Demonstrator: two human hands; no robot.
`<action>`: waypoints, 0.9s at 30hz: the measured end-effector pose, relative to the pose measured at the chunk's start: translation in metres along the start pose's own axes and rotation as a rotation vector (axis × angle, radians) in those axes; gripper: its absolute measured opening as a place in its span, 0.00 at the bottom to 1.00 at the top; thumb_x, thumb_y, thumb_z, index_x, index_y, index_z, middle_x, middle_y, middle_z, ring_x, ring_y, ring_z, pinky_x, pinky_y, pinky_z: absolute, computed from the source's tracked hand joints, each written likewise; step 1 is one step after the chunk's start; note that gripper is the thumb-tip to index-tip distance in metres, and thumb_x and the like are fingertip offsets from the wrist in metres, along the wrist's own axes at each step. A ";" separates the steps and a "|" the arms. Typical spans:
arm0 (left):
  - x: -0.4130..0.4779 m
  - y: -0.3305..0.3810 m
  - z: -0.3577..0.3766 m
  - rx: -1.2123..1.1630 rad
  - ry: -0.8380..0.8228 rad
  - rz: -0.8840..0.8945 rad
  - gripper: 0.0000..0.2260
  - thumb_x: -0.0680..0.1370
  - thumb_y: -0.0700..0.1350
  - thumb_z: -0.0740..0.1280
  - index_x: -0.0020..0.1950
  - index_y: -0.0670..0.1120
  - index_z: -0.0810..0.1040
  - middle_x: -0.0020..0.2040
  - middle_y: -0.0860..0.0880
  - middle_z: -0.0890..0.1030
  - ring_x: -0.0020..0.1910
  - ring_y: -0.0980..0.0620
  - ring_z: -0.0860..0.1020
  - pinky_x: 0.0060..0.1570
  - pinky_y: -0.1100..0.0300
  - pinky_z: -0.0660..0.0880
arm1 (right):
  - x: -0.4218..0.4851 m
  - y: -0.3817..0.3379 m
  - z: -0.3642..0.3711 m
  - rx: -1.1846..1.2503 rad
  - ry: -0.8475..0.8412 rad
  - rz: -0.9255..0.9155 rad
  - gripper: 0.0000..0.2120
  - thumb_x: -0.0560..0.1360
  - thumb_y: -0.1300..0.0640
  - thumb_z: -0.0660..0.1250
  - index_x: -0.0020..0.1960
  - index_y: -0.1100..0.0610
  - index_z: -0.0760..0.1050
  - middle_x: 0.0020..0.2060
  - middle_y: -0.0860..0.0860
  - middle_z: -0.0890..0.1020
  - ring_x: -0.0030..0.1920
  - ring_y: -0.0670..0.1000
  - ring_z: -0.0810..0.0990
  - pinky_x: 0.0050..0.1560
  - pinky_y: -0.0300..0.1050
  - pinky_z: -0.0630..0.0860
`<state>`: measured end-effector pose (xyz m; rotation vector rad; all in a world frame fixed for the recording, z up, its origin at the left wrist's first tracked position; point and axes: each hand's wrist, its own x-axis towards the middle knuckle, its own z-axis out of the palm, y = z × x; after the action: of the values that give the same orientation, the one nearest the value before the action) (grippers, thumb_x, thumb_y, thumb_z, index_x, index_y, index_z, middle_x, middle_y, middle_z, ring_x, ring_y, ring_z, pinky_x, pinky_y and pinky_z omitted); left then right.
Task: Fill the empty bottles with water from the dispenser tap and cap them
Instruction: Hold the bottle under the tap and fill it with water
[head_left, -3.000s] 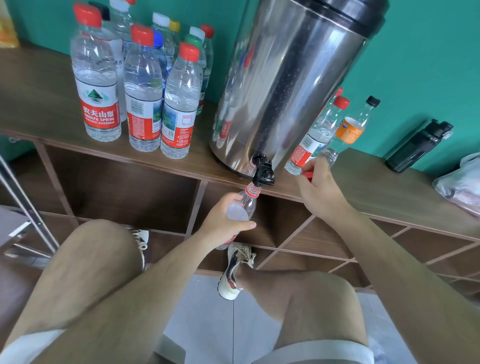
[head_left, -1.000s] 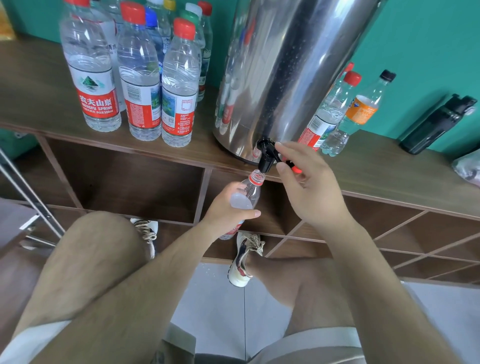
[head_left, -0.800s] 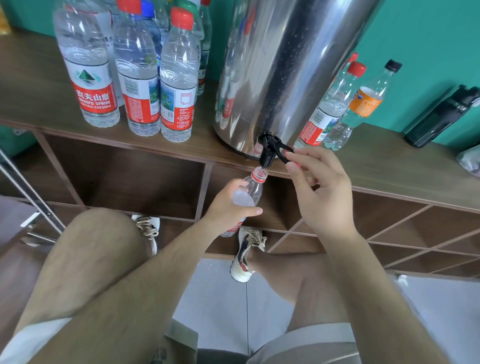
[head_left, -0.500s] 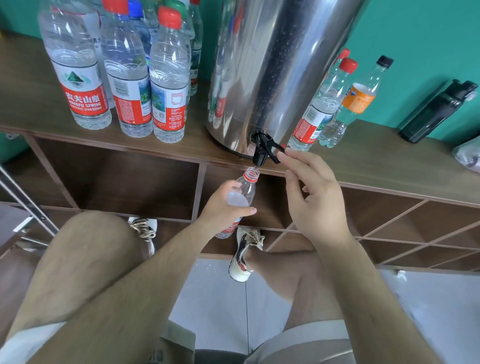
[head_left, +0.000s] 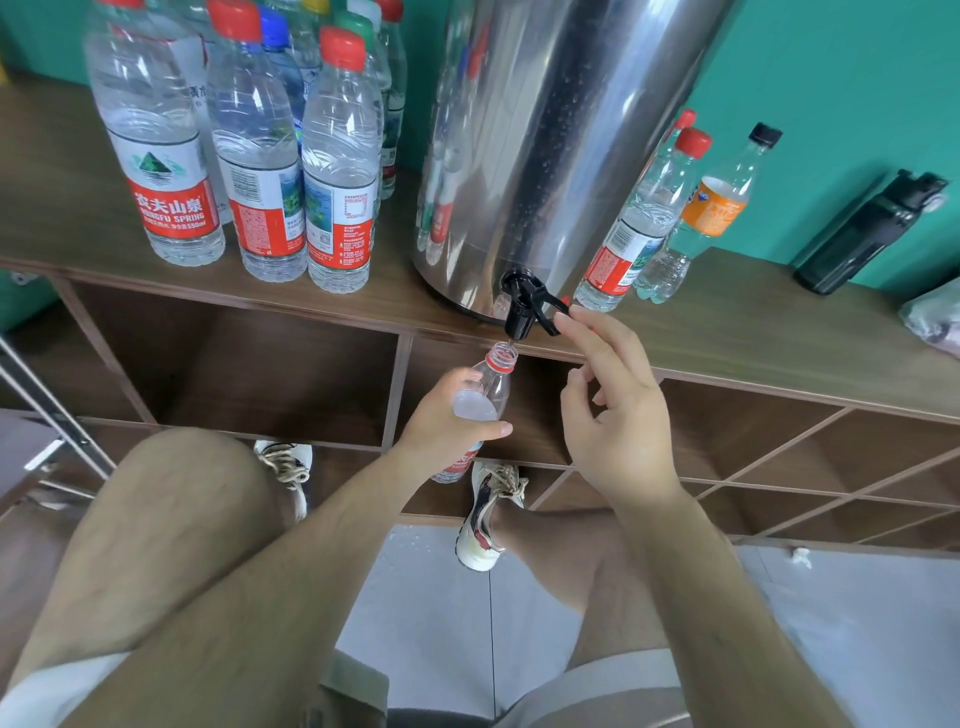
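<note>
Left hand (head_left: 441, 415) gripped uncapped bottle (head_left: 491, 384) under tap (head_left: 519, 314) at bench (head_left: 753, 332) front edge; right hand (head_left: 618, 415) open, straight fingers touching lever (head_left: 544, 310), holding nothing.

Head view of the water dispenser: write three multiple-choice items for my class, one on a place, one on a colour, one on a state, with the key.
1. Where is the mouth of the bottle that the left hand holds?
A. on the shelf top
B. just under the tap
C. on the floor

2. What colour is the cap of the orange-label bottle?
A. red
B. black
C. blue

3. The held bottle is:
A. capped
B. lying flat
C. uncapped

Key:
1 B: its neck sits right below the black spout.
2 B: a black cap tops it.
3 C: its open neck shows, with only a red ring on it.
</note>
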<state>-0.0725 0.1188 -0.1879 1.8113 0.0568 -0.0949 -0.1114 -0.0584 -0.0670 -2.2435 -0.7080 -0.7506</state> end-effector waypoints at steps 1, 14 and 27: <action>0.000 0.000 0.000 0.001 0.000 0.003 0.32 0.70 0.53 0.81 0.67 0.60 0.67 0.60 0.60 0.74 0.58 0.56 0.76 0.55 0.62 0.72 | -0.001 0.001 0.000 -0.001 0.001 -0.002 0.29 0.77 0.75 0.61 0.73 0.54 0.77 0.70 0.43 0.74 0.63 0.52 0.80 0.56 0.51 0.77; 0.002 -0.004 0.002 -0.024 -0.002 0.020 0.32 0.69 0.54 0.81 0.67 0.60 0.68 0.58 0.62 0.75 0.58 0.57 0.76 0.51 0.66 0.72 | -0.006 0.005 0.009 0.026 0.010 0.015 0.30 0.77 0.75 0.62 0.75 0.54 0.75 0.73 0.42 0.72 0.58 0.62 0.81 0.58 0.48 0.75; 0.003 -0.005 0.001 -0.047 0.003 0.023 0.31 0.69 0.52 0.81 0.67 0.58 0.69 0.58 0.61 0.76 0.57 0.57 0.77 0.48 0.67 0.72 | -0.009 0.001 0.011 0.039 0.004 0.045 0.31 0.76 0.74 0.62 0.76 0.54 0.74 0.74 0.45 0.71 0.57 0.61 0.81 0.55 0.38 0.72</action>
<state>-0.0704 0.1195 -0.1931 1.7651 0.0393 -0.0739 -0.1136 -0.0539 -0.0806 -2.2150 -0.6616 -0.7139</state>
